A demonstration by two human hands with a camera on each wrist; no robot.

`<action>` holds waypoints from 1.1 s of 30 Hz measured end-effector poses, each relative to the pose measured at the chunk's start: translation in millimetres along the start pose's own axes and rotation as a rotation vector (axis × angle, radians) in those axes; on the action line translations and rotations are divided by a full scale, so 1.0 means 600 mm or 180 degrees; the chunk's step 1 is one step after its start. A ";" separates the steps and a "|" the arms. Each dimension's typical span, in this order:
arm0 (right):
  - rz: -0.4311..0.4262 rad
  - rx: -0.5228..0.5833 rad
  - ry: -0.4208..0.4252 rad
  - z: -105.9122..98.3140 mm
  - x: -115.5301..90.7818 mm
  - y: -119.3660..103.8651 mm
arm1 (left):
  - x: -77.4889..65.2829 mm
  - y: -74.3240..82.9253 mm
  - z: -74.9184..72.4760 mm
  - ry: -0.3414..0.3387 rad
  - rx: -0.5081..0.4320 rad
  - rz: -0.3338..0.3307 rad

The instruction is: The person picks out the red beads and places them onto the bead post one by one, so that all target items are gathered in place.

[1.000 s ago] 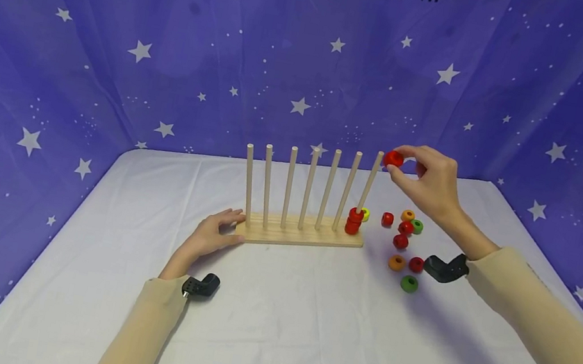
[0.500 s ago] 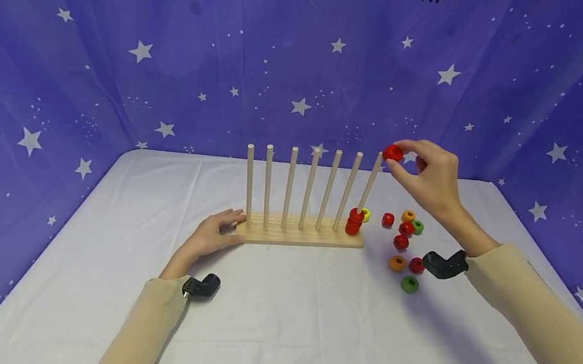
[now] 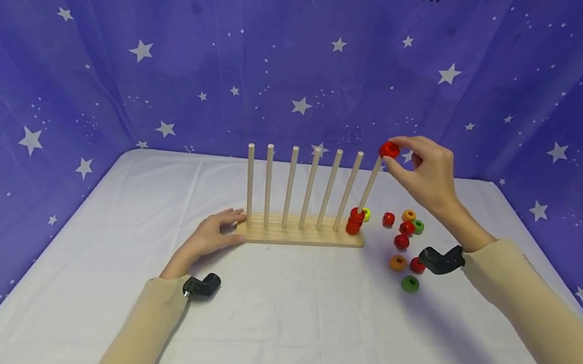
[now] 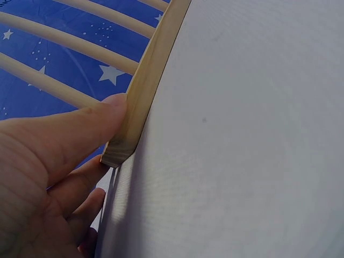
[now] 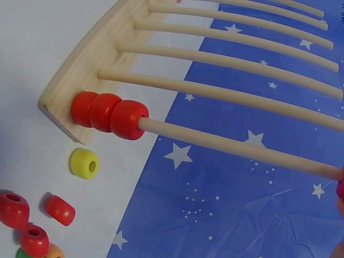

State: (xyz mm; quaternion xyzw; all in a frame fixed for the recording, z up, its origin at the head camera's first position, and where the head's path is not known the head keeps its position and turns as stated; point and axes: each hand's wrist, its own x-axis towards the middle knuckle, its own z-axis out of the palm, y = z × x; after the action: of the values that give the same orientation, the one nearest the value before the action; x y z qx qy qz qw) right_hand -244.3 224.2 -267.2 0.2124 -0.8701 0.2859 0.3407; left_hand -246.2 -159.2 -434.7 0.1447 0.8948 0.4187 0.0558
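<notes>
A wooden peg stand (image 3: 294,233) with several upright pegs stands on the white table. My left hand (image 3: 207,235) holds its left end, thumb (image 4: 110,113) on the front edge and the index finger at the corner. Between thumb and fingertips, my right hand (image 3: 429,174) pinches a red bead (image 3: 389,150) at the tip of the rightmost peg (image 3: 369,186). At the right edge of the right wrist view, that bead meets the peg's end, mostly out of frame. Three red beads (image 5: 110,114) sit stacked at this peg's foot; the other pegs carry none.
Right of the stand lie loose beads: several red ones (image 3: 401,242), two orange (image 3: 397,263), two green (image 3: 410,284). A yellow bead (image 5: 84,163) lies close by the stand's right end. A purple star-patterned curtain (image 3: 306,67) hangs behind the table.
My right hand has risen slightly and moved left, bringing the red bead from beside the rightmost peg onto its tip. The left hand and the stand have stayed in place.
</notes>
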 end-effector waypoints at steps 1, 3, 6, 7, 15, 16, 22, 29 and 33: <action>0.0002 -0.0002 -0.0019 0.000 0.001 0.000 | 0.000 0.000 0.000 -0.0004 -0.0009 -0.0001; 0.0002 -0.0004 -0.0054 0.000 0.003 0.000 | -0.001 0.001 0.000 -0.0016 -0.0031 -0.0003; -0.0014 -0.0052 -0.0108 -0.002 0.007 0.000 | -0.001 0.003 0.000 -0.0014 -0.0024 0.0010; -0.0018 -0.0063 -0.0120 -0.002 0.009 0.000 | -0.001 0.003 0.000 -0.0006 -0.0014 0.0022; 0.0012 -0.0094 -0.0262 -0.002 0.016 -0.003 | 0.002 0.002 -0.004 0.0005 -0.0018 0.0050; 0.0018 -0.0096 -0.0279 0.000 0.016 -0.002 | 0.001 0.002 -0.003 0.0002 -0.0016 0.0047; -0.0002 -0.0044 -0.0308 0.005 0.010 0.000 | -0.002 0.005 -0.003 -0.0018 -0.0026 0.0024; -0.0002 -0.0033 -0.0306 0.004 0.008 -0.001 | -0.003 0.007 -0.003 -0.0006 -0.0025 0.0020; 0.0024 -0.0024 -0.0341 0.005 0.008 -0.001 | -0.003 0.008 -0.002 -0.0004 0.0010 0.0020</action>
State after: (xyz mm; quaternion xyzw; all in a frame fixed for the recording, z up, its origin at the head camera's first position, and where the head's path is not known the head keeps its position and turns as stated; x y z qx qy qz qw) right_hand -248.6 221.2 -265.2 0.2228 -0.8889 0.2722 0.2934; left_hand -243.7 -157.8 -430.2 0.1479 0.8949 0.4174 0.0547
